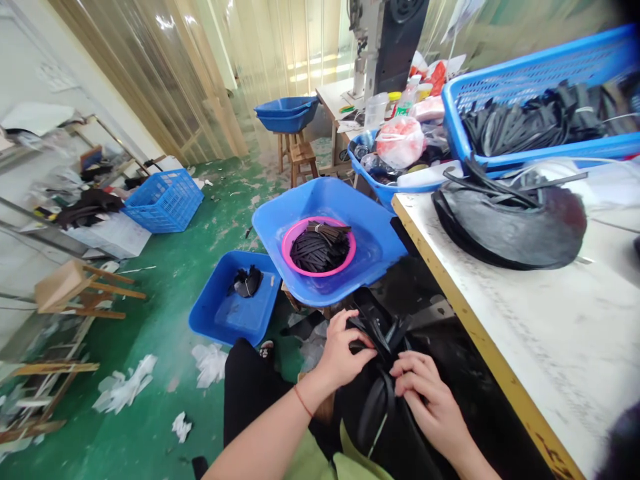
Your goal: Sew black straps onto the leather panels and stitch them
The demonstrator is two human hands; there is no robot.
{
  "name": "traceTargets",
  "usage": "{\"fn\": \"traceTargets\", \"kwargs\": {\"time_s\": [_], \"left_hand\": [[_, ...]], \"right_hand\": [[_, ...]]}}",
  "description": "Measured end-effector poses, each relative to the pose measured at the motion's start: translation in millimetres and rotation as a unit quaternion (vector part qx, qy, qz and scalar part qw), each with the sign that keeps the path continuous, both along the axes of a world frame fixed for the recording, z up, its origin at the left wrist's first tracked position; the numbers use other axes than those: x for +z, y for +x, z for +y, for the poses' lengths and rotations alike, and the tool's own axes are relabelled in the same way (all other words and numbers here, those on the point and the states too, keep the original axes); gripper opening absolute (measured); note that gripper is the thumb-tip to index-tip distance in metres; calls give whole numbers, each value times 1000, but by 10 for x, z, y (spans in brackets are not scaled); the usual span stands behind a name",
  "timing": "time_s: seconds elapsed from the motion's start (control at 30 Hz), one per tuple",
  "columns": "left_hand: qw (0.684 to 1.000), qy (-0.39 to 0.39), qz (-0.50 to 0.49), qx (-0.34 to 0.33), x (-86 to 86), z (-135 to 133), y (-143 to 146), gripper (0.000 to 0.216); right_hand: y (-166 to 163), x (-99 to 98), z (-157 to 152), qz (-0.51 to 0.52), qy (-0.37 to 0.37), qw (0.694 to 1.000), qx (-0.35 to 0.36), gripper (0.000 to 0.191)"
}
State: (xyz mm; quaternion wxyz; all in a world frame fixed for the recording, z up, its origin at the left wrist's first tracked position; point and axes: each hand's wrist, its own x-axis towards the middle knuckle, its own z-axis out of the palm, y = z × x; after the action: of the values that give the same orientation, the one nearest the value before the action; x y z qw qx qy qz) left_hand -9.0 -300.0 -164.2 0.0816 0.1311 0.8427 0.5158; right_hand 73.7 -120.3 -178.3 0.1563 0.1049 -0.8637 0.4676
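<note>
Low in the middle, over the lap, my left hand [344, 352] pinches thumb and fingers on black, leather-like strips [385, 333] that fan out in a loose bundle. My right hand [431, 395] has its fingers curled against the lower right side of that black material. Below the hands, more black pieces [376, 408] lie curved on the lap, with a thin pale line across them. Dark material and dark clothing blend here, so the bundle's edges are hard to make out.
A blue tub [273, 207] holds a pink basin [284, 252] of black strips. Lower left stands another blue tub [203, 313]. On the right, a white table [575, 333] bears curved black pieces [515, 220] and a blue basket [453, 113]. Paper scraps [127, 383] litter the green floor.
</note>
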Motion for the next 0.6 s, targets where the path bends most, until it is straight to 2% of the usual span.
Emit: {"fn": "traceTargets", "kwargs": {"time_s": [0.07,0.13,0.2,0.23,0.3,0.37,0.43,0.47,0.53,0.6], "left_hand": [[999,-4,19,37,-26,6,-6,15],[992,-37,30,120,-73,1,8,18],[984,-75,40,156,-118,-26,51,17],[985,-88,50,142,-133,-50,84,14],[991,-93,69,68,-132,-108,164,6],[994,-84,58,-26,-92,-150,241,23],[993,-78,8,-86,-31,-134,289,43],[993,-78,-20,-89,-4,-95,299,50],[993,-84,-69,-38,28,30,289,57],[990,-89,-101,44,19,173,253,55]], "right_hand": [[49,-6,-25,16,3,999,-28,21],[91,-47,-42,29,0,993,-118,8],[122,-99,-37,21,-1,977,-213,21],[134,-122,-29,9,2,970,-242,24],[150,-156,-8,-30,6,964,-263,24],[156,-184,6,-76,3,957,-279,32],[153,-221,16,-123,-12,938,-323,54],[150,-245,23,-150,-24,926,-346,68],[142,-301,51,-208,-57,900,-379,92],[134,-349,102,-251,-99,878,-395,99]]}}
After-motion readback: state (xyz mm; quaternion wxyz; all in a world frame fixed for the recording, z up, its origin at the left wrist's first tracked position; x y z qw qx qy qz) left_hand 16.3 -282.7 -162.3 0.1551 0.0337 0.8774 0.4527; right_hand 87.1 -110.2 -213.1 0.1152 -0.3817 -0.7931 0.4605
